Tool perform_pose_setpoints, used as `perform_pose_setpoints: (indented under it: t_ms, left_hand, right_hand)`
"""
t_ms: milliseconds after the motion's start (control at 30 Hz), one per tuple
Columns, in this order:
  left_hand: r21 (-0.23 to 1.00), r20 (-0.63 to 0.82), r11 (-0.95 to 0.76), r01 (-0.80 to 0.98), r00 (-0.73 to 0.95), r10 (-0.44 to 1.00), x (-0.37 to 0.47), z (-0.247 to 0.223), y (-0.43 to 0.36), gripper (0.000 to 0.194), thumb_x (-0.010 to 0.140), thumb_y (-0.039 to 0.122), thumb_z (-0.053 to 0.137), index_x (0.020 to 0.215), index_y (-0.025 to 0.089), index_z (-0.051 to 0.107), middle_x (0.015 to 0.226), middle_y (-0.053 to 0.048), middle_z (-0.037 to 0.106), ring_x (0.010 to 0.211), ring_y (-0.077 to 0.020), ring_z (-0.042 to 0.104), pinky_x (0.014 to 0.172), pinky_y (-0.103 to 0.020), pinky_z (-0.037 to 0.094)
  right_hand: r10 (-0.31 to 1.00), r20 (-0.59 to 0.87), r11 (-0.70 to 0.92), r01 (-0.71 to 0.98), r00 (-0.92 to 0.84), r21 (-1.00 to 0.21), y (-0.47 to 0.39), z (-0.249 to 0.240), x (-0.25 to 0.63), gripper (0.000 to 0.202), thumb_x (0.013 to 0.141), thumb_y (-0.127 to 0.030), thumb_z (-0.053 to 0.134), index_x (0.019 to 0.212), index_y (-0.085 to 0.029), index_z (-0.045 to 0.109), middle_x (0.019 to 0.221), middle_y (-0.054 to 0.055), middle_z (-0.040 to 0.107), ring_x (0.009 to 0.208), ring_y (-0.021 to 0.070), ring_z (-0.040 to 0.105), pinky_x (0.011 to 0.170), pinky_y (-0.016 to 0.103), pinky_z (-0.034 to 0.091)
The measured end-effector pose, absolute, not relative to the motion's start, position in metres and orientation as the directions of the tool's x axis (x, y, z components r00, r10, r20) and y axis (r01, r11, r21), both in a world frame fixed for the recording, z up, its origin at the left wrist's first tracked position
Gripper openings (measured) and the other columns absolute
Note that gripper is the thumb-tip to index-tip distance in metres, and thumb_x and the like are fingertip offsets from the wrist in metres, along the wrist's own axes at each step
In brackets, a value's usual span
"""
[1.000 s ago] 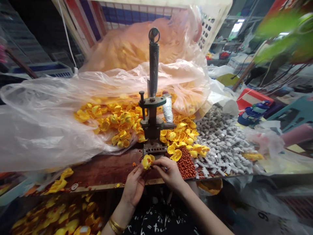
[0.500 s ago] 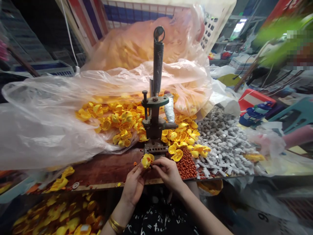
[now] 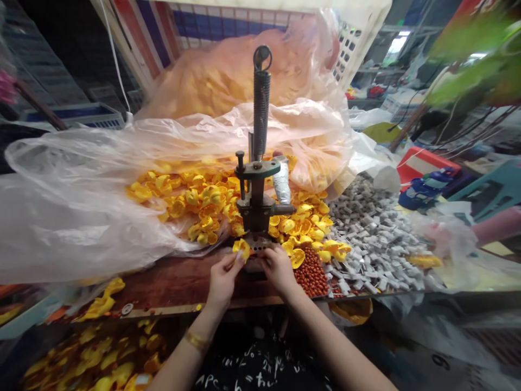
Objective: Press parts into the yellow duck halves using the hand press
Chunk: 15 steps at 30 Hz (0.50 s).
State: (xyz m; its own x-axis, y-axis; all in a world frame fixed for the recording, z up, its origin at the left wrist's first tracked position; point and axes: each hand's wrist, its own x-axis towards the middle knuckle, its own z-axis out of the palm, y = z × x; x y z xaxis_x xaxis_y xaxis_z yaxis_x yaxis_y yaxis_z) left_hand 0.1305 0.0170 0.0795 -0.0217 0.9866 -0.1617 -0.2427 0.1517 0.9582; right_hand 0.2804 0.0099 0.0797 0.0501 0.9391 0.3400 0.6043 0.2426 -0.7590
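A yellow plastic piece (image 3: 241, 249) is pinched in my left hand (image 3: 223, 276), just in front of the left side of a dark metal press (image 3: 257, 209) with an upright spring. My right hand (image 3: 278, 267) is closed at the front of the press base, by its row of holes, and whatever its fingertips hold is too small to make out. Small red-brown beads (image 3: 311, 271) lie in a heap right beside this hand. Behind the press and on both sides of it spreads a pile of yellow shells (image 3: 203, 203).
A large clear plastic bag (image 3: 81, 201) covers the left and back. Grey-white small parts (image 3: 370, 239) are heaped at the right, near a blue container (image 3: 421, 193) and a red tray (image 3: 431, 163). More yellow pieces (image 3: 97, 358) lie below the table edge at left.
Both hands have moved forward from the table edge to the press base and apart from each other. The yellow piece has gone with my left hand.
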Motion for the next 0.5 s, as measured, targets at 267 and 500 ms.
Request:
perform_pose_setpoints:
  t_ms: [267, 500]
  left_hand:
    - [0.838, 0.330, -0.385, 0.387, 0.202, 0.922, 0.144, 0.053, 0.072, 0.024, 0.081, 0.031, 0.061, 0.100, 0.020, 0.070, 0.101, -0.007, 0.060, 0.094, -0.0199, 0.061, 0.088, -0.035, 0.049]
    - [0.714, 0.367, -0.515, 0.474, 0.373, 0.852, 0.146, 0.056, 0.075, 0.017, 0.087, 0.023, 0.052, 0.098, 0.017, 0.063, 0.100, -0.008, 0.055, 0.091, -0.0186, 0.057, 0.085, -0.033, 0.048]
  right_hand:
    - [0.897, 0.378, 0.033, 0.816, 0.231, -0.577, 0.041, 0.098, 0.320, 0.015, 0.081, -0.019, 0.058, 0.066, -0.017, 0.061, 0.074, 0.007, 0.061, 0.069, 0.0178, 0.054, 0.066, 0.028, 0.039]
    - [0.851, 0.300, 0.229, 0.211, 0.431, -0.950, 0.158, 0.209, 0.368, 0.037, 0.091, -0.044, 0.042, 0.075, -0.015, 0.059, 0.061, 0.001, 0.058, 0.058, 0.0132, 0.053, 0.056, 0.025, 0.042]
